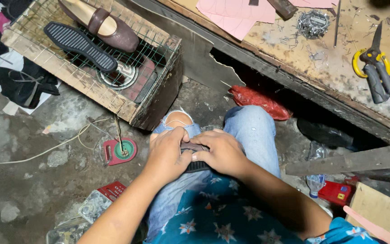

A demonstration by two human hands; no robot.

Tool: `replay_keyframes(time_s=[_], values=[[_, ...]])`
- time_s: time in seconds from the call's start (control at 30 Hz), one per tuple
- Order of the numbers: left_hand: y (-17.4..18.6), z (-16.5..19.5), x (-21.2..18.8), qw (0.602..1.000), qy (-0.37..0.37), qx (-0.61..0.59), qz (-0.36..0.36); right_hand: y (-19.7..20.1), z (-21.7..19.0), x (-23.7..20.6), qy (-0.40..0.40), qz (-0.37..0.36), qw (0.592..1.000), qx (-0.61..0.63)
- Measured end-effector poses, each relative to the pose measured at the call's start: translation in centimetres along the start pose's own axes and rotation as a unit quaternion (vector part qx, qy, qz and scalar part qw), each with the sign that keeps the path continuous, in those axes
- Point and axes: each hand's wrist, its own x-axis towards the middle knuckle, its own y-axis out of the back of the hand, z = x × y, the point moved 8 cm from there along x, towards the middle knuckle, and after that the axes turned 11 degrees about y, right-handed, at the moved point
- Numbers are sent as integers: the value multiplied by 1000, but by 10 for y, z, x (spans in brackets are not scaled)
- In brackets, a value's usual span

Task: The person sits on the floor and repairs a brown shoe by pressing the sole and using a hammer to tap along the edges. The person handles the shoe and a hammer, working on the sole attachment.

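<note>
The scene is lit evenly and fairly dimly by soft, diffuse light from above, so that only weak, blurred shadows are cast and the floor [32, 180] is rendered in flat grey. The brightest tones are found on the table [339, 68] at upper right, where no hard glare is seen, while the recess beneath it is lost in deep shadow. Focus is held across most of the frame, slight softness and wide-angle stretching being noted at the corners and lower edge.
</note>
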Motion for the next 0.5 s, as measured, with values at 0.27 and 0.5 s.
replay_keyframes(time_s=[0.27,0.5], values=[[1,-47,-14,932,143,-300,-146,16,-9,-8,44,64,997,7],[0,-46,-25,949,45,-305,-69,15,-34,-13,127,118,984,41]])
